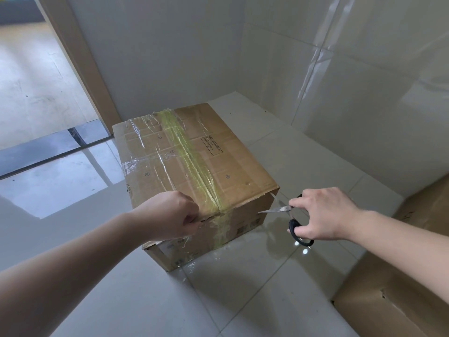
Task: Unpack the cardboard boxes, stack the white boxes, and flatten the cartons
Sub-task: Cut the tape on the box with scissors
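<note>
A sealed brown cardboard box [206,161] stands on the white tiled floor, bound with clear tape and a yellow-green tape strip [187,154] along its top seam. My left hand [167,215] pinches the clear tape at the box's near top edge, left of the yellow strip. To the right of the box, my right hand [323,215] grips black-handled scissors [291,215]. Their blades are parted and point left, at the box's near right corner. No white boxes are visible.
More brown cardboard [398,288] lies at the right edge of the view. Glossy white tiled walls [340,81] enclose the corner behind and right of the box. A doorway with a beige frame [80,62] opens at the left.
</note>
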